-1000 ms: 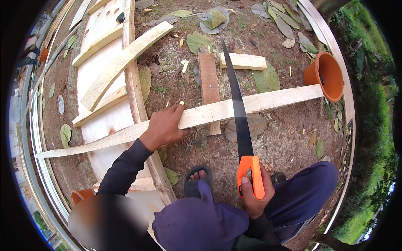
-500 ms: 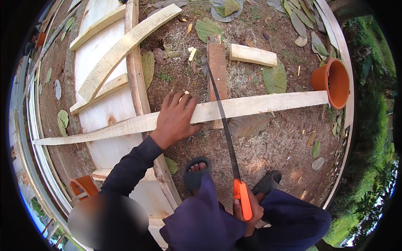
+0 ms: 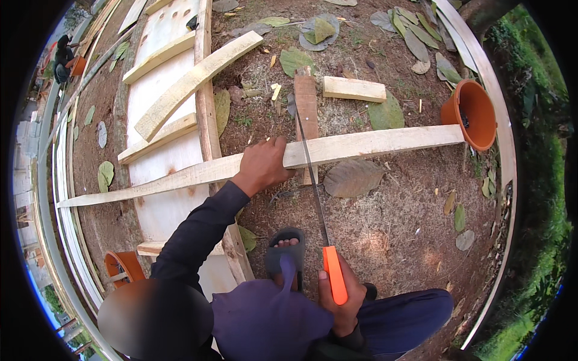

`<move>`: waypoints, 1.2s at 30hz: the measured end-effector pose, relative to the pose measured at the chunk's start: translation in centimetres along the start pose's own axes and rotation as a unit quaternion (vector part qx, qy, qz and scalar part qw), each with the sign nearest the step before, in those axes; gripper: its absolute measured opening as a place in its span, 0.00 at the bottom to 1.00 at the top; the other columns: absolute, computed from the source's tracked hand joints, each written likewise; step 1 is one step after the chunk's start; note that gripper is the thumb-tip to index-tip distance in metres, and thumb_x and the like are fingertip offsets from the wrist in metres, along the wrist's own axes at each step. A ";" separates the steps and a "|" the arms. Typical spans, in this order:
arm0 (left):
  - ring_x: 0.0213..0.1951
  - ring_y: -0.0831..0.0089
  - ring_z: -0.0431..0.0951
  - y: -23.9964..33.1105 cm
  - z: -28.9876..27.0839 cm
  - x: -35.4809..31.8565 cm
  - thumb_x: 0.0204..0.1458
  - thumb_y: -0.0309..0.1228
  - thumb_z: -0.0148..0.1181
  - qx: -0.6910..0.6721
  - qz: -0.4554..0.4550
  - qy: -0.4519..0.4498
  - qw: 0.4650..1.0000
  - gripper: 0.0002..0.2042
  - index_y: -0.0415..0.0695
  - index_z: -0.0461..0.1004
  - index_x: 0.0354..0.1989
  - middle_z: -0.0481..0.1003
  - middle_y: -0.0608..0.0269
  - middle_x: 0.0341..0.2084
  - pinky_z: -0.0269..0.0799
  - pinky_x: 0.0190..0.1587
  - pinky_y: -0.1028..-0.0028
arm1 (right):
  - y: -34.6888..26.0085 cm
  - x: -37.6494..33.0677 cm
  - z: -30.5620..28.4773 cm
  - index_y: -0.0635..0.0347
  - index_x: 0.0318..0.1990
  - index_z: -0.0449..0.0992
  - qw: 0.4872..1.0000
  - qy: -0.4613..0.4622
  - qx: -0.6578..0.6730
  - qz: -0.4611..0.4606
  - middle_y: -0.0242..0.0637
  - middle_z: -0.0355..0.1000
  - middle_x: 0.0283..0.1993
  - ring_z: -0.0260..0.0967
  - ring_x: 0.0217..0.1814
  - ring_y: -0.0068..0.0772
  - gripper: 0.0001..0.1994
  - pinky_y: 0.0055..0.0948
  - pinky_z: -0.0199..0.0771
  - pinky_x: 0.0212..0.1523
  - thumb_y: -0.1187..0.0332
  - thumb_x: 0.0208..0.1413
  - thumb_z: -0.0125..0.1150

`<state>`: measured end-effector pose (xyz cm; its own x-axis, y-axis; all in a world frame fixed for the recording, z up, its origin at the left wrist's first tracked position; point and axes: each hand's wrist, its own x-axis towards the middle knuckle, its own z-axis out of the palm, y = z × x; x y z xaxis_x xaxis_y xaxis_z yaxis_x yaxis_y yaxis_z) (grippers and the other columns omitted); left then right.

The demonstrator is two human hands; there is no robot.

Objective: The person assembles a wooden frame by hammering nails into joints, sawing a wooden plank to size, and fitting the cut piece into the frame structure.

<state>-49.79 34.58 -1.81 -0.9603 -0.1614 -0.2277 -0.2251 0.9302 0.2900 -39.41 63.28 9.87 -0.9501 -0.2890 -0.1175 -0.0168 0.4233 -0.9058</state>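
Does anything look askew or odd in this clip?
Beyond the left hand, a plank lies slantwise across the pale panel, out of line with its crosspieces, one end jutting over the soil. Nothing else stands out.

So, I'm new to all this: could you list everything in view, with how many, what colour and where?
Saw: one, dark blade, orange handle, crossing the long board
Long board: one, pale, across the middle
Flat block: one, reddish-brown, beneath the board
Short offcut: one, pale, on the ground beyond the board
Loose plank: one, pale, lying over the panel
Framed panel: one, whitish, left
Buckets: two clear, orange, right and lower left; probably a third, far upper left
Leaves: many, green and brown, scattered
Far person: one, dark clothing, upper left
Greenery: one stretch, green, far right
Sandals: two, dark grey, lower middle, one mostly hidden
Left hand: one, dark sleeve, gripping the long board
Right hand: one, dark sleeve, holding the saw
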 end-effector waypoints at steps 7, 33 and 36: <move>0.40 0.44 0.83 0.2 0.9 0.2 0.44 0.49 0.73 0.017 0.005 0.035 0.999 0.27 0.41 0.71 0.44 0.81 0.43 0.36 0.79 0.43 0.48 | 1.6 4.5 2.2 0.70 0.60 0.77 0.997 0.021 0.067 -0.015 0.54 0.82 0.44 0.85 0.41 0.38 0.20 0.34 0.82 0.42 0.72 0.61 0.63; 0.39 0.43 0.84 -0.1 0.8 -0.1 0.46 0.48 0.71 0.004 -0.014 -0.024 1.000 0.26 0.41 0.70 0.43 0.82 0.43 0.36 0.79 0.42 0.49 | 1.0 -0.4 1.0 0.74 0.62 0.75 1.000 0.012 0.022 -0.011 0.56 0.82 0.50 0.85 0.48 0.44 0.23 0.35 0.85 0.48 0.74 0.60 0.65; 0.37 0.44 0.84 0.7 0.3 1.1 0.45 0.46 0.72 0.003 0.008 0.016 1.000 0.24 0.40 0.70 0.41 0.82 0.43 0.33 0.80 0.42 0.50 | 1.3 12.9 7.0 0.70 0.58 0.78 0.998 0.033 0.038 -0.034 0.44 0.81 0.33 0.76 0.31 0.22 0.18 0.30 0.77 0.33 0.72 0.63 0.65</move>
<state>-50.98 35.19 -2.15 -0.9686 -0.1560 -0.1938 -0.2083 0.9346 0.2884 -49.50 54.07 4.37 -0.9659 -0.2570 -0.0305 -0.0604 0.3386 -0.9390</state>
